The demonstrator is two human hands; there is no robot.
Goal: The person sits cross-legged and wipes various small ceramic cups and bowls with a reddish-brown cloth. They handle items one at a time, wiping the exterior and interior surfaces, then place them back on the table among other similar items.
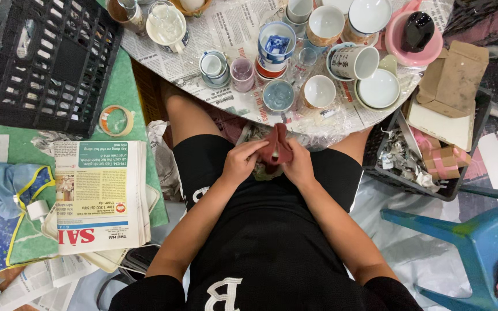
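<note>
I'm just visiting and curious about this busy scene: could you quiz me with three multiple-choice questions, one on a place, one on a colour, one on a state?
1. Where is the tape roll?
A. on the green mat
B. on the table
C. in the crate

2. What colour is the piece both hands hold?
A. white
B. reddish-brown
C. blue

3. How does the black crate stand?
A. full of cups
B. folded flat
C. with no cups showing inside

Answers:
1 A: tape roll lies beside the black crate.
2 B: left hand and right hand grip the reddish-brown piece.
3 C: only mesh shows.

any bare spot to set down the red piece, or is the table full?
Table is crowded with cups; one bare newspaper patch lies between the clear mug and the blue-patterned cup. Both hands, left and right, hold the red piece over the lap.
</note>
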